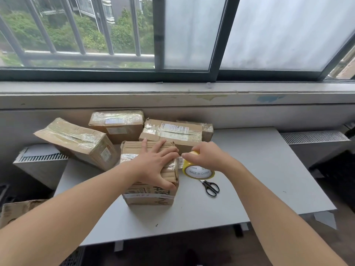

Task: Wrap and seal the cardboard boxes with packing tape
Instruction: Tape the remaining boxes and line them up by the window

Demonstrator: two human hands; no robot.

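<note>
Cardboard box (149,196) sits front and centre on the grey table (249,169), its printed side facing the camera. The left hand (155,164) lies flat on its top, fingers (160,145) spread wide toward the far edge and thumb hooked down over the near right corner. A shiny band of tape crosses the box top under that palm.

Just beside the box, the right hand (205,154) grips the yellow tape roll (199,172) from above, fingers curled over its rim. The roll's "MADE IN CHINA" core label shows plainly. A short strip of tape (179,162) bridges from roll to box. It looks stuck to the box's right face, though the hands hide the join.

Black scissors (210,187) lie on the table on the near side of the roll, handles toward the camera.

Behind the box, four taped boxes crowd the far left of the table against the wall. There is a tilted one (76,143) at the left, one (117,125) at the back, a long one (171,133) just behind the left hand's fingers, and a small one (207,127) behind that. Above them runs the window (192,35), barred on the left and frosted on the right.
</note>
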